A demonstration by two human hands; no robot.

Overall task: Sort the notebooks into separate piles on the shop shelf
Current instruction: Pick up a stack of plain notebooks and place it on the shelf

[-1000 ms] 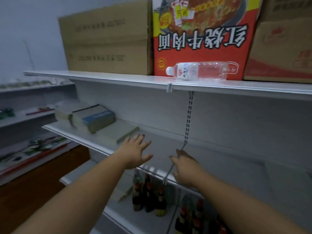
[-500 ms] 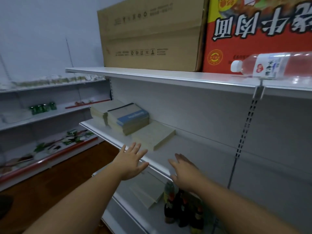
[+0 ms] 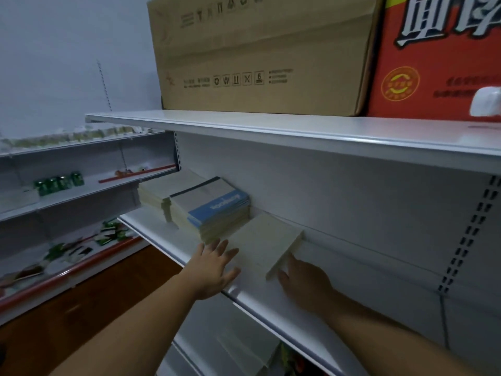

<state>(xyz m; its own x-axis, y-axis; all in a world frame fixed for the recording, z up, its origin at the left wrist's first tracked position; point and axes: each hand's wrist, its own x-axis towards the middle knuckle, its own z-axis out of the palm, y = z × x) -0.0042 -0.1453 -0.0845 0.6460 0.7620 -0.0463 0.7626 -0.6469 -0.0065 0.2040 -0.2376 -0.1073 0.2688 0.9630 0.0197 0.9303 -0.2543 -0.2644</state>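
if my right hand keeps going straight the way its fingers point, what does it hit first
Most likely the short pale notebook pile: the right hand points up-left at its near edge, fingertips at or almost touching it. Depth is hard to judge.

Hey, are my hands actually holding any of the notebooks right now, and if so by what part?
Nothing is gripped. The left hand lies open by the cream pile; the right hand touches its right edge, fingers hidden.
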